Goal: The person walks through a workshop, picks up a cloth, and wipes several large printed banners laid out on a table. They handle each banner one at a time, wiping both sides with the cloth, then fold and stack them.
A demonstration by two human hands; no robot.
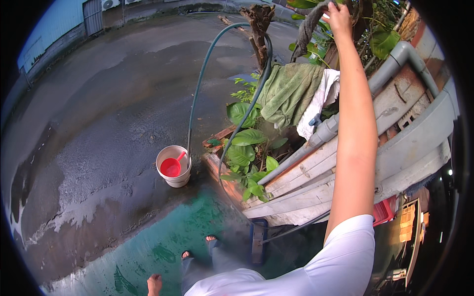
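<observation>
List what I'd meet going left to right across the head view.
Grey ribbed door, left hand, white bucket with a red dipper in it, green towel, right hand gripping a dark grey cloth, red plastic object.

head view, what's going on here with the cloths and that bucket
A person reaches up with the right hand, gripping a dark grey cloth above the plants. The left hand is low at the picture's bottom edge, with nothing visible in it. A green towel and a white cloth hang below the grey one. The white bucket stands on the ground with a red dipper inside.
</observation>
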